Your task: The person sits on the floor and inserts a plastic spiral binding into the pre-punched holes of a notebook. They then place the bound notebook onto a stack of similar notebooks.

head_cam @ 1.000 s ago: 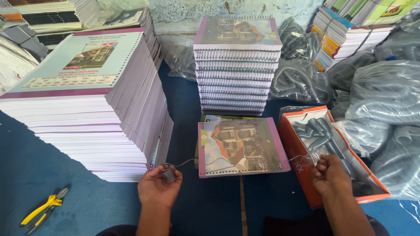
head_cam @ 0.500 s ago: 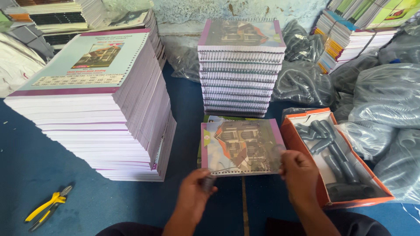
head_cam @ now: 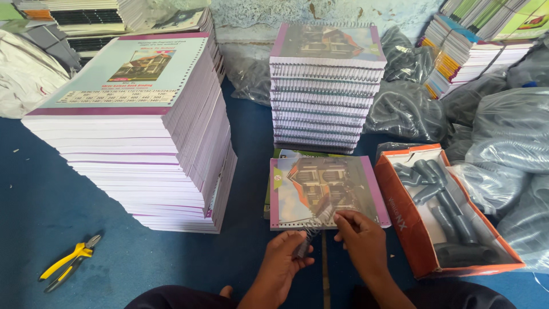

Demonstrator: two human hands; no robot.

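Both hands have come together at the book's (head_cam: 326, 191) near edge. The left hand (head_cam: 284, 257) and right hand (head_cam: 361, 240) now pinch a wire coil (head_cam: 311, 229) between their fingertips.

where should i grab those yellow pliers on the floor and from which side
Grip the yellow pliers around both handles, coming from above at their lower-left end. They lie flat on the blue floor, jaws pointing up-right toward the tall stack of unbound notebooks, handles slightly spread and clear of anything else.

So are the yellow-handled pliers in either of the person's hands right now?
No, the yellow-handled pliers lie on the blue floor at the left, well apart from both hands, which are at the wire coil.
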